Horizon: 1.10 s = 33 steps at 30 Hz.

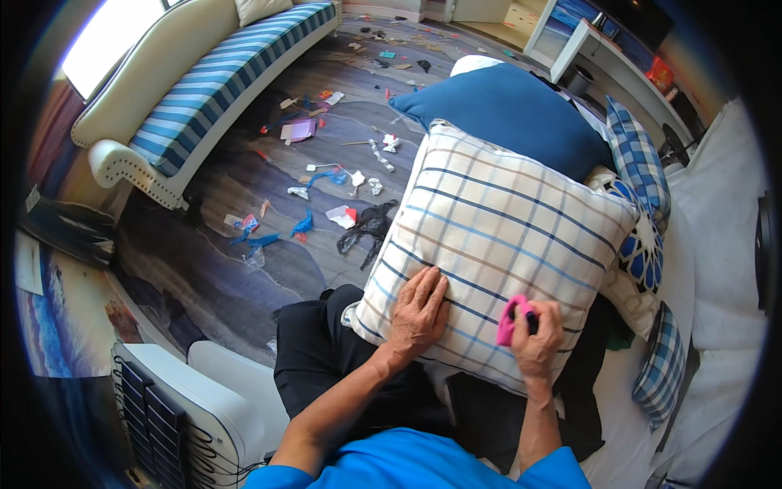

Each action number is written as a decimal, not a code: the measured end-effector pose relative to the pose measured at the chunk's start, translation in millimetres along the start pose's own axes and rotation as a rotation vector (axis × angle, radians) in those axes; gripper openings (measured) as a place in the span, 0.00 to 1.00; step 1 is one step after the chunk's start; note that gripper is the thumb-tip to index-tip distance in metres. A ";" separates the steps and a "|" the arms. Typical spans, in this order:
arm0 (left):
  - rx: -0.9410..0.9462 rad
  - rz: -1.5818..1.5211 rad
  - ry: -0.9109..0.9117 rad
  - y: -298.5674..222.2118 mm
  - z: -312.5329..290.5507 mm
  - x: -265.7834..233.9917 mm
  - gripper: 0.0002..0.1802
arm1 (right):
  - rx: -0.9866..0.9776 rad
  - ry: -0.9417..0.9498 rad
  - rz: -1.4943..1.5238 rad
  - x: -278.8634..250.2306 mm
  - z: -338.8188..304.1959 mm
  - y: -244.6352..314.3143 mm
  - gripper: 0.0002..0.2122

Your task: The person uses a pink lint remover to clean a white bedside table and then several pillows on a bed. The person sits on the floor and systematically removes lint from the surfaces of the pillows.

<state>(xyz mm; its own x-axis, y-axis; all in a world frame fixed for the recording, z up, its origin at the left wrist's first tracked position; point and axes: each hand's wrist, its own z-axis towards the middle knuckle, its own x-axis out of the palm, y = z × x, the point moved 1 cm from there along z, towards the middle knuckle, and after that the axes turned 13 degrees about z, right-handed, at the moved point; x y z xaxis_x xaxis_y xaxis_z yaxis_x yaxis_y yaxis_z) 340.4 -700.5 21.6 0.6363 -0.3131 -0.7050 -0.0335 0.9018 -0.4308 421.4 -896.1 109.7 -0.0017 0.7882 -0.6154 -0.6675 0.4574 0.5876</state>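
Note:
A cream cushion (505,244) with blue and tan checked lines lies across my lap, tilted, its far edge against a plain dark blue cushion (521,106). Spread flat on its near left part, my left hand (419,310) presses the fabric with fingers apart. My right hand (538,338) is closed around a small pink-and-black handheld tool (507,322) at the cushion's near right. The tool's exact kind is hard to make out, and whether it touches the fabric is unclear.
Blue checked cushions (639,163) and a blue-patterned cushion (639,253) sit at the right beside a white-covered surface (725,244). Scraps of litter and a black plastic bag (371,228) strew the floor. A blue-striped sofa (220,90) stands far left.

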 end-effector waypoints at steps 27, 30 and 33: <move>0.073 0.130 0.069 -23.7 0.0 15.2 0.24 | 0.249 -0.528 0.048 -28.9 -21.3 -41.5 0.08; 0.101 0.109 0.112 -52.9 5.7 18.1 0.27 | 0.249 -0.433 0.150 -4.8 -21.1 -12.6 0.08; 0.172 0.040 0.131 -66.6 5.3 15.7 0.27 | 0.210 -0.369 0.242 4.3 -27.7 -8.3 0.08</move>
<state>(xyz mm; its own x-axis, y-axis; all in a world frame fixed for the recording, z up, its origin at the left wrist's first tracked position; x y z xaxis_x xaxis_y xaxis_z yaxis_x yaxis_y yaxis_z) 356.7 -763.9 42.2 0.5314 -0.3023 -0.7914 0.0825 0.9482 -0.3068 406.4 -907.9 87.6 0.1513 0.9580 -0.2435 -0.5156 0.2866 0.8075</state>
